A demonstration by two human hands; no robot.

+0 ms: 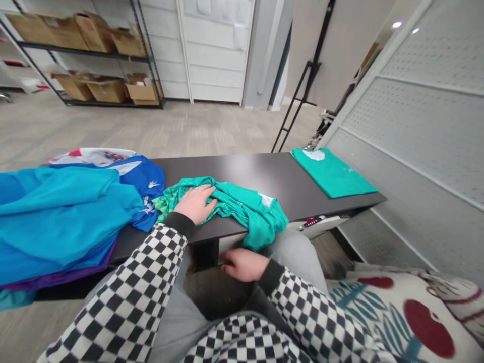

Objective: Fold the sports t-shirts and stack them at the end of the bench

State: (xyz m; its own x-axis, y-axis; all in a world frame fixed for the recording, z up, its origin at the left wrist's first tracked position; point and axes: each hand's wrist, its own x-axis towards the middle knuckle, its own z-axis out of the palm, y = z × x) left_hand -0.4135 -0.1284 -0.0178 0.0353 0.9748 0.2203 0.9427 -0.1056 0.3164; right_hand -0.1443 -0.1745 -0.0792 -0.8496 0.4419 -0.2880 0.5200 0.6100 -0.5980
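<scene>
- I judge the step in hand to be settling the bunched green garment [236, 194], which lies on the desk [260, 174] and droops over its near edge.
- My left hand [194, 204] rests on it, fingers loosely spread, with no firm grip that I can see.
- My right hand [245, 264] sits below that edge, fingers half curled; I can't tell whether they hold anything.
- Two-handed work would call for raising it past the edge.
- I've bare surface toward the folded green shirt [336, 174]; the blue pile [64, 201] crowds the left.
</scene>
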